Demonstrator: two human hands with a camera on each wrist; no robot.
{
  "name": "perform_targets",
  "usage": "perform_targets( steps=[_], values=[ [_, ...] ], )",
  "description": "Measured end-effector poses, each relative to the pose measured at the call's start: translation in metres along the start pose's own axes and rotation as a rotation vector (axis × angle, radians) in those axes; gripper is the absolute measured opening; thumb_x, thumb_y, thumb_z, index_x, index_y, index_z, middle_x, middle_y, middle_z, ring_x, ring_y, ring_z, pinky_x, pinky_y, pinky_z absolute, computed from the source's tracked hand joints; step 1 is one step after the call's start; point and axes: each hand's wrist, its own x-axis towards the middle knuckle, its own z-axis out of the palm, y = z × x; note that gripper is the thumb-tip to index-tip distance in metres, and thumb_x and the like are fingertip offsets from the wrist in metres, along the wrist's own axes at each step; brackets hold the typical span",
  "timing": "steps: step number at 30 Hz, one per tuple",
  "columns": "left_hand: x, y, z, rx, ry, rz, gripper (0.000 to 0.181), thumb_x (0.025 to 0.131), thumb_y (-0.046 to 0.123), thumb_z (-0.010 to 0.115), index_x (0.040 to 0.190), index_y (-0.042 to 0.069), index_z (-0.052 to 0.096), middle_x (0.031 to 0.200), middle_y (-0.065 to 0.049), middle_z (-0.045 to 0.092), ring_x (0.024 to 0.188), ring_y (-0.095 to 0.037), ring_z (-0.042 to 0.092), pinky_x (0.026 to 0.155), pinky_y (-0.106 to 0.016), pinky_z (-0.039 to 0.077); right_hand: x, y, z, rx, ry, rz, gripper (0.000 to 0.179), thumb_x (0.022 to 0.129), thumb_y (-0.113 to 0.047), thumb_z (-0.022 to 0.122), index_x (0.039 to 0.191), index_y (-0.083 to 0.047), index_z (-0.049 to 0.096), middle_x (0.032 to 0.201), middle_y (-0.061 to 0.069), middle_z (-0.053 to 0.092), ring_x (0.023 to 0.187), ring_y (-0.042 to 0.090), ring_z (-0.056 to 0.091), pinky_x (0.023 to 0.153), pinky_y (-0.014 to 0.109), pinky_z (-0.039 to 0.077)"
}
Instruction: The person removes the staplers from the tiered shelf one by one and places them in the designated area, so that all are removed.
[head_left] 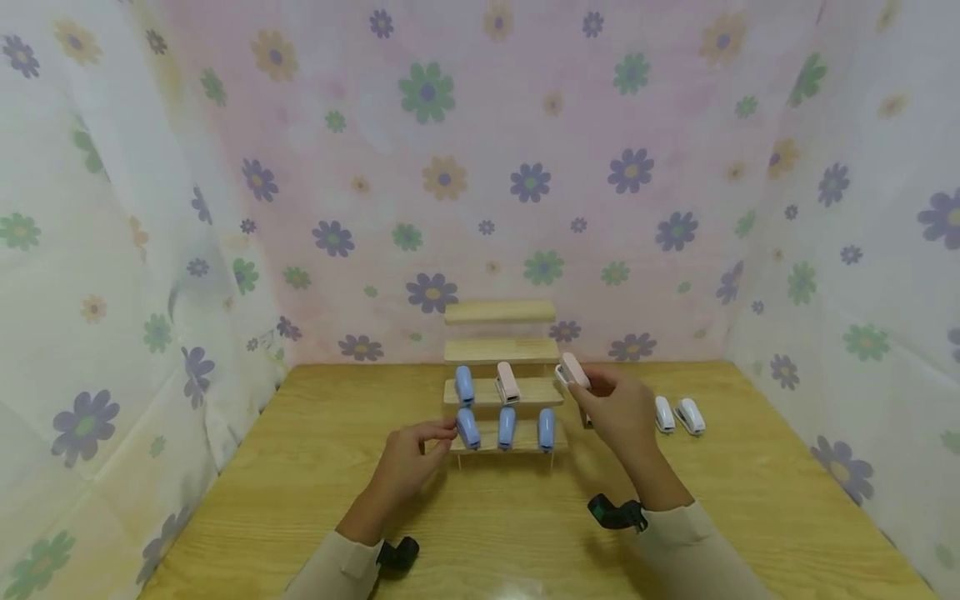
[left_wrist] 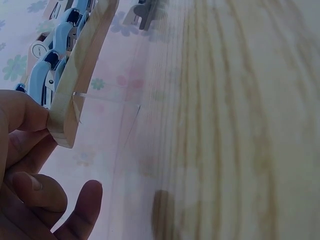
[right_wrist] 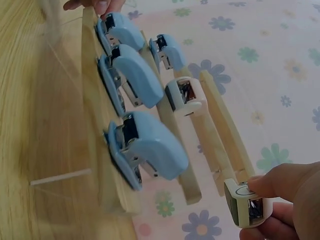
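Observation:
My right hand (head_left: 618, 412) pinches a pale pink stapler (head_left: 575, 371) between thumb and fingers, at the right end of the second tier from the bottom of a wooden stepped rack (head_left: 501, 350). In the right wrist view, this stapler (right_wrist: 242, 207) shows its open end. My left hand (head_left: 408, 458) grips the left end of the bottom tier (left_wrist: 65, 117) with bent fingers. Three blue staplers, among them the middle one (head_left: 507, 427), stand along that tier. On the tier above sit another blue stapler (head_left: 465, 385) and a pink stapler (head_left: 507, 383).
Two white staplers (head_left: 664, 414) (head_left: 690, 417) lie on the wooden table (head_left: 330, 508) right of my right hand. The rack's upper two tiers are bare, and clear supports (right_wrist: 60, 177) hold it up. Flowered cloth (head_left: 480, 225) hangs behind and along both sides.

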Motion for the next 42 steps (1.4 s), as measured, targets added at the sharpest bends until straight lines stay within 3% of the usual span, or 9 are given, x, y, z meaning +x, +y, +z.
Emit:
perform_targets(
  steps=[4,10,16,22,27,34,40,42],
  values=[
    [-0.001,-0.002,0.002,0.002,-0.005,0.016,0.020,0.101,0.016,0.068,0.116,0.013,0.080,0.132,0.007,0.071,0.043,-0.003,0.023,0.042,-0.017,0.029,-0.004,0.010,-0.003,-0.015,0.017,-0.008,0.035,0.089,-0.039,0.082,0.119,-0.020,0.078,0.102,0.002,0.080,0.090,0.021,0.075,0.068,0.036,0.060],
    [-0.001,-0.002,0.002,0.011,0.009,0.019,0.019,0.100,0.016,0.068,0.115,0.014,0.081,0.131,0.008,0.072,0.044,-0.002,0.023,0.042,-0.018,0.030,-0.009,0.021,-0.010,-0.034,0.033,0.003,0.040,0.088,-0.043,0.083,0.118,-0.017,0.078,0.101,0.005,0.080,0.089,0.023,0.076,0.062,0.027,0.058],
    [-0.001,-0.004,0.002,0.012,0.013,0.022,0.019,0.101,0.016,0.068,0.115,0.015,0.081,0.131,0.008,0.072,0.044,-0.002,0.022,0.041,-0.018,0.030,-0.016,0.028,-0.020,0.001,-0.020,0.062,0.045,0.089,-0.045,0.081,0.121,-0.014,0.077,0.106,0.009,0.079,0.085,0.020,0.076,0.060,0.023,0.058],
    [-0.002,-0.004,0.002,0.013,0.012,0.019,0.019,0.101,0.017,0.068,0.115,0.016,0.081,0.131,0.008,0.072,0.050,-0.003,0.029,0.042,-0.018,0.030,-0.021,0.035,-0.024,-0.062,-0.045,0.061,0.043,0.089,-0.043,0.082,0.119,-0.013,0.078,0.103,0.009,0.080,0.088,0.023,0.076,0.067,0.030,0.060],
    [-0.002,-0.004,0.002,0.021,0.005,0.019,0.020,0.101,0.018,0.067,0.116,0.017,0.080,0.133,0.008,0.071,0.046,-0.003,0.024,0.041,-0.018,0.029,-0.024,0.038,-0.024,-0.105,-0.069,0.087,0.043,0.089,-0.047,0.081,0.114,-0.013,0.080,0.102,0.009,0.080,0.090,0.025,0.075,0.070,0.036,0.059],
    [0.000,-0.003,0.003,0.022,0.006,0.029,0.019,0.101,0.018,0.068,0.116,0.018,0.080,0.132,0.009,0.071,0.063,-0.003,0.045,0.042,-0.019,0.029,-0.035,0.043,-0.023,-0.105,-0.118,0.139,0.037,0.087,-0.045,0.083,0.109,-0.015,0.081,0.098,0.004,0.080,0.086,0.019,0.074,0.068,0.031,0.056],
    [-0.001,-0.001,0.002,0.025,0.007,0.017,0.020,0.101,0.018,0.068,0.116,0.016,0.080,0.132,0.009,0.071,0.045,-0.004,0.025,0.040,-0.019,0.030,-0.038,0.052,-0.017,-0.114,-0.154,0.171,0.037,0.084,-0.042,0.086,0.107,-0.013,0.082,0.093,0.003,0.080,0.079,0.015,0.071,0.065,0.031,0.055],
    [-0.002,-0.001,0.002,0.021,0.008,0.010,0.019,0.101,0.018,0.068,0.116,0.016,0.080,0.132,0.010,0.071,0.047,-0.002,0.026,0.041,-0.018,0.029,-0.039,0.055,-0.014,-0.115,-0.167,0.184,0.036,0.083,-0.041,0.087,0.106,-0.013,0.082,0.091,0.002,0.079,0.077,0.013,0.070,0.063,0.029,0.054]
  ],
)
